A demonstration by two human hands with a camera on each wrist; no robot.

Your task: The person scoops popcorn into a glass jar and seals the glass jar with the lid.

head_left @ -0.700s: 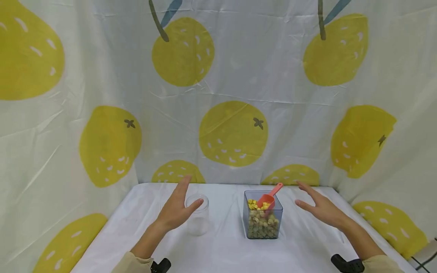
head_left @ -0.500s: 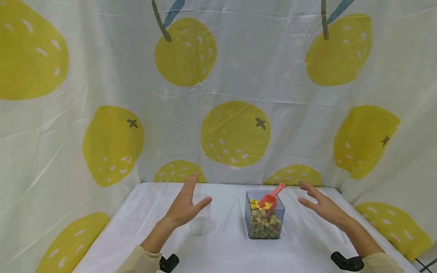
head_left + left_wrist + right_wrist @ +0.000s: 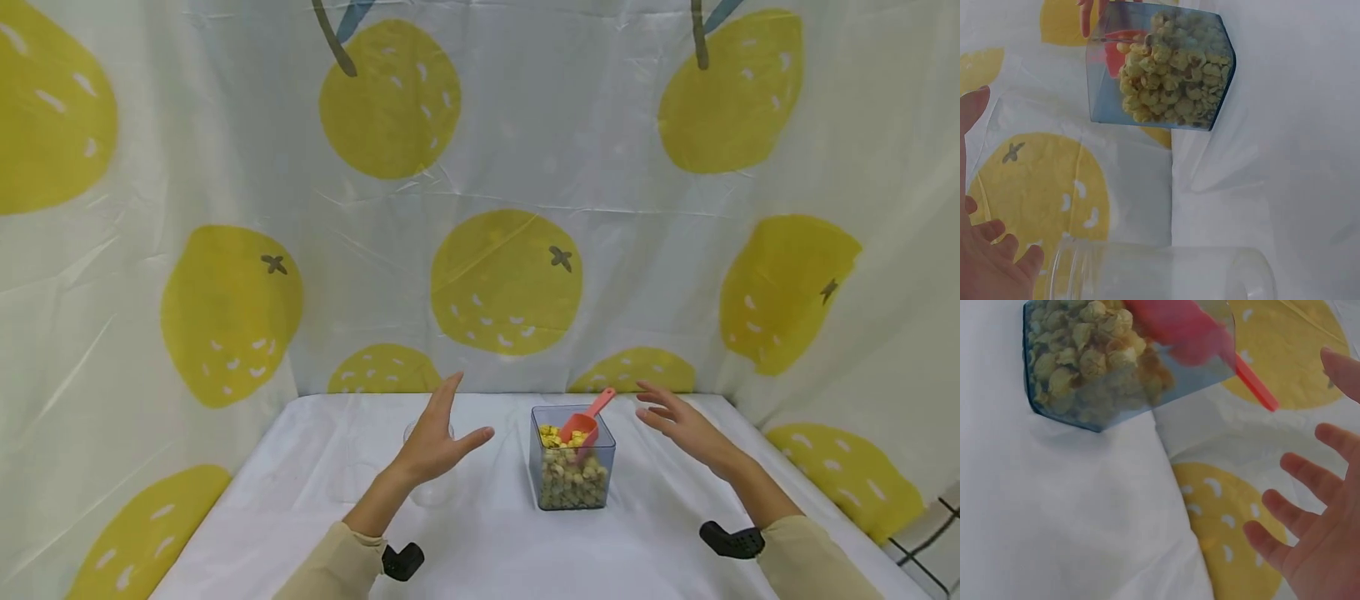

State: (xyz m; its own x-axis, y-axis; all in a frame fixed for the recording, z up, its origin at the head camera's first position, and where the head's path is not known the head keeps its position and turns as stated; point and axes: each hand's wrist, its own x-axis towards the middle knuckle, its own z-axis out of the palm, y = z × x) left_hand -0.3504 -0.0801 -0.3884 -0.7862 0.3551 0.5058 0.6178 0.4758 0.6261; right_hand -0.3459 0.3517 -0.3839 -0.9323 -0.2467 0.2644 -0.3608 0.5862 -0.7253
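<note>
A clear bluish square container (image 3: 536, 467) holds popcorn (image 3: 573, 482). A coral-pink scoop (image 3: 582, 423) stands tilted in it, handle up to the right. My right hand (image 3: 692, 432) hovers right of the container with fingers spread, apart from the scoop handle; the right wrist view shows the hand (image 3: 1322, 519) holding nothing. My left hand (image 3: 433, 446) is raised in front of a clear jar (image 3: 433, 493) and partly hides it. In the left wrist view the jar (image 3: 1160, 269) lies beside the fingers, with a visible gap to the container.
A white cloth covers the table (image 3: 495, 542). A faint clear round outline (image 3: 356, 482) shows left of the left hand. Behind and at the sides hangs a white curtain (image 3: 510, 125) with yellow fruit prints. Dark wire bars (image 3: 922, 560) show at the right edge.
My left hand has moved right, across the jar toward the container. The right hand has shifted slightly left and up. The head view has shifted a little; container and scoop have stayed put.
</note>
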